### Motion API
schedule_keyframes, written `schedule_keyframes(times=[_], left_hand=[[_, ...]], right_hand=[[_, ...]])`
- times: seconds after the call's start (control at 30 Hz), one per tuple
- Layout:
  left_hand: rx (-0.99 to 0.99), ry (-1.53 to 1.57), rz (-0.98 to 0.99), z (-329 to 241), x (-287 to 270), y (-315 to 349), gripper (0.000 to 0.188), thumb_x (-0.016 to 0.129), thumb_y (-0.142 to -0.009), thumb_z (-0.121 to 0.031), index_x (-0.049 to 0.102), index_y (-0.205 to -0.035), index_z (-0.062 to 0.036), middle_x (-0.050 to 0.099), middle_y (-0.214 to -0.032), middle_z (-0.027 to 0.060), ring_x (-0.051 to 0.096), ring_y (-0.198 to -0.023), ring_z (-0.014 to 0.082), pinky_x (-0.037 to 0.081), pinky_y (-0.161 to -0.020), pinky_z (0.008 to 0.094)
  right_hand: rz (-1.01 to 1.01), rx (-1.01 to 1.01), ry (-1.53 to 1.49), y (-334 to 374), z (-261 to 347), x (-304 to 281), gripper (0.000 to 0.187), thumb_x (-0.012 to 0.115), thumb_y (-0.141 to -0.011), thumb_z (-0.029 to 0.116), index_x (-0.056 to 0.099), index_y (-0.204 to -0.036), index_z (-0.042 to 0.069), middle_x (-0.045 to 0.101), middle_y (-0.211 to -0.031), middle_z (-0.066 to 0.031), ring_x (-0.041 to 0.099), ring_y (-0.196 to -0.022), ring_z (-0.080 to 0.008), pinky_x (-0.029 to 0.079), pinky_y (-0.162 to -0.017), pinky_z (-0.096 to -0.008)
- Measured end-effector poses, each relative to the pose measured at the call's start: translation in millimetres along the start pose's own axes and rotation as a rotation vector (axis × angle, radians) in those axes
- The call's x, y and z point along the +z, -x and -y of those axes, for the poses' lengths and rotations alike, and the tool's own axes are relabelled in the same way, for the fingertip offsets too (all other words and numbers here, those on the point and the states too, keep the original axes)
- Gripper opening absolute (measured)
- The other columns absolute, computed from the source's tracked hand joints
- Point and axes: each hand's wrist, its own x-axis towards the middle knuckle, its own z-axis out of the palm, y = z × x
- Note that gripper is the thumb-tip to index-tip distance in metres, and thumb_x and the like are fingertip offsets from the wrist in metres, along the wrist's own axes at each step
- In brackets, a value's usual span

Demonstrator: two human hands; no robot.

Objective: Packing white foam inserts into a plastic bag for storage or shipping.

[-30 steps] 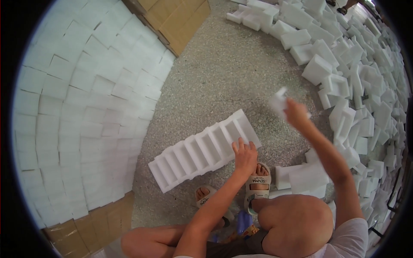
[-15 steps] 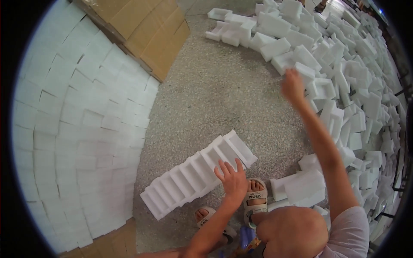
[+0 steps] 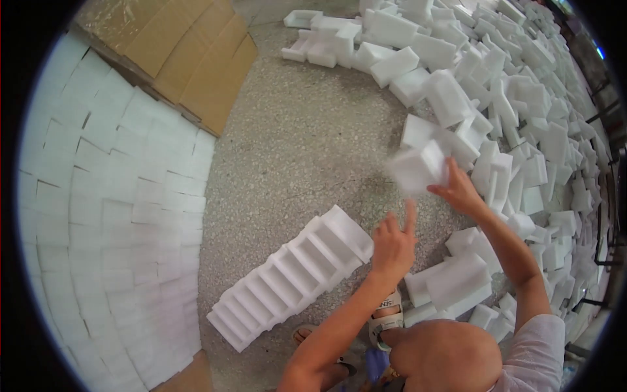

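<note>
My right hand (image 3: 460, 189) grips a white foam tray (image 3: 419, 164) by its right side, at the near edge of a large heap of similar pieces. The tray is blurred by motion. My left hand (image 3: 394, 247) is just below and left of it, fingers apart and holding nothing. Left of that hand, a row of nested white foam trays (image 3: 290, 277) lies slantwise on the floor, its upper right end close to my wrist.
A tall stack of white foam blocks (image 3: 117, 222) walls the left side, with brown cardboard boxes (image 3: 189, 62) behind it. The foam heap (image 3: 516, 98) spreads over the right. Loose foam pieces (image 3: 457, 281) lie beside my sandalled foot (image 3: 386, 313) on the speckled floor (image 3: 294, 144).
My right hand has come back from the heap, now holding a foam tray. My left hand has left the row and moved right and up toward it. The view has shifted slightly.
</note>
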Motion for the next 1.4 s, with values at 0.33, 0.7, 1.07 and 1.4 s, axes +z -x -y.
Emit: schedule_keyframes(times=[0.33, 0.7, 1.07, 1.4], left_hand=[[0.130, -0.386, 0.113, 8, 63, 28, 0.038, 0.055, -0.076, -0.017, 0.052, -0.110, 0.0007, 0.051, -0.104, 0.0259, 0.053, -0.082, 0.0344, 0.043, -0.071, 0.0412], [-0.195, -0.369, 0.088, 45, 66, 55, 0.046, 0.058, -0.074, -0.020, 0.053, -0.112, 0.0057, 0.061, -0.087, 0.0234, 0.050, -0.099, 0.0376, 0.021, -0.100, 0.0565], [-0.207, -0.397, 0.201, 49, 51, 79, 0.048, 0.058, -0.071, -0.017, 0.053, -0.113, 0.0057, 0.061, -0.077, 0.0182, 0.050, -0.095, 0.0355, 0.020, -0.099, 0.0611], [-0.215, -0.381, 0.141, 29, -2, 75, 0.044, 0.050, -0.077, -0.012, 0.049, -0.118, 0.0039, 0.060, -0.091, 0.0270, 0.048, -0.102, 0.0408, 0.017, -0.101, 0.0626]], right_hand=[[0.900, 0.827, -0.518, -63, 12, -11, 0.059, 0.053, -0.081, 0.056, 0.060, -0.081, -0.002, 0.056, -0.058, -0.0105, 0.054, -0.047, -0.0215, 0.045, -0.046, -0.0321], [-0.105, 0.212, -0.054, -80, -32, -43, 0.038, 0.050, -0.083, 0.005, 0.043, -0.120, 0.008, 0.058, -0.072, -0.0195, 0.058, -0.062, -0.0299, 0.043, -0.055, -0.0416], [0.928, 0.961, -1.099, -29, 87, 160, 0.023, 0.053, -0.083, 0.029, 0.059, -0.087, 0.007, 0.054, -0.066, -0.0084, 0.052, -0.048, -0.0165, 0.046, -0.044, -0.0304], [0.156, 0.213, 0.518, -41, 19, 101, 0.070, 0.066, -0.076, 0.031, 0.033, -0.133, 0.008, 0.058, -0.101, -0.0213, 0.049, -0.108, -0.0326, 0.042, -0.085, -0.0468]])
